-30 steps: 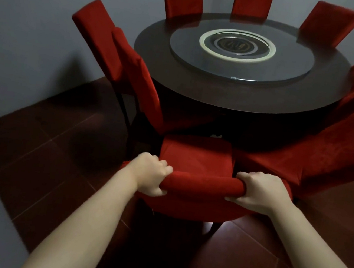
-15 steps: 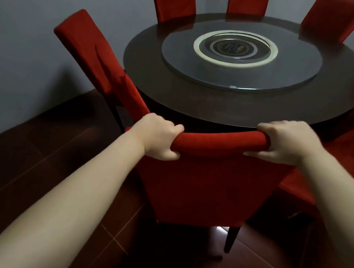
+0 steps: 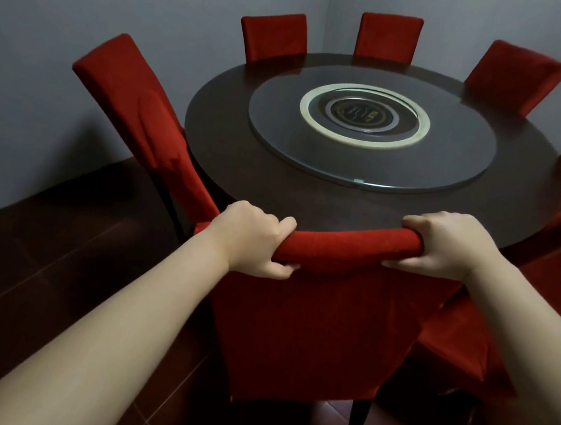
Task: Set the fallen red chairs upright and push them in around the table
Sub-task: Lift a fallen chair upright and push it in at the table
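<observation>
Grip is on the near red chair (image 3: 311, 322): my left hand (image 3: 251, 238) and right hand (image 3: 451, 247) each have fingers curled round its top rail. It stands upright, the rail right at the tabletop (image 3: 275, 183) edge, so I judge it nearly pushed in. The three far chairs (image 3: 387, 36) look tucked. The right-side chair (image 3: 457, 343) looks tipped and the left pair (image 3: 128, 87) askew, so those are left.
</observation>
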A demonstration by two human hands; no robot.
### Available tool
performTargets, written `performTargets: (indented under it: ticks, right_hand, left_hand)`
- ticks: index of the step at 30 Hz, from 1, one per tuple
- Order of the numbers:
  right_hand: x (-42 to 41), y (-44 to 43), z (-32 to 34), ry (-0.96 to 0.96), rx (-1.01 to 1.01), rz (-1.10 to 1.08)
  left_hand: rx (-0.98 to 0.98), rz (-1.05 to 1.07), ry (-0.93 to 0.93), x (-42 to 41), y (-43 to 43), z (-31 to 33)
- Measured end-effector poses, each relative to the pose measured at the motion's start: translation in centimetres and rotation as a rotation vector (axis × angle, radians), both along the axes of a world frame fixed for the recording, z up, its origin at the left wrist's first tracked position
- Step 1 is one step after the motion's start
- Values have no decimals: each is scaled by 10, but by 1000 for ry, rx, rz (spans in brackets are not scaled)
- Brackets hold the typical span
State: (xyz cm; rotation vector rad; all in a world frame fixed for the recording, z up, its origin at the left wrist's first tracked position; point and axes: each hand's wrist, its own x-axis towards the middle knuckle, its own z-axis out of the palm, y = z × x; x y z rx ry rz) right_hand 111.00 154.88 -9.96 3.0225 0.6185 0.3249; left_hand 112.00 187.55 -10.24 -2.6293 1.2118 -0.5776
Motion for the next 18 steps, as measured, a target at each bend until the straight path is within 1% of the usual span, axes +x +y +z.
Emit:
performTargets:
  ticks: [6, 10, 14, 18]
  right_hand:
    - [-13, 9, -2, 36, 40, -90]
    - [-19, 12, 1, 56, 38, -146]
    - [-17, 12, 0, 27, 22, -145]
    - [-26, 17, 6, 145, 31, -209]
  left_hand:
    - [103, 72, 46, -10, 2, 2]
    - [81, 41, 41, -14, 2, 3]
    - [92, 24, 63, -12, 1, 6]
    - [119, 4, 69, -20, -2, 4]
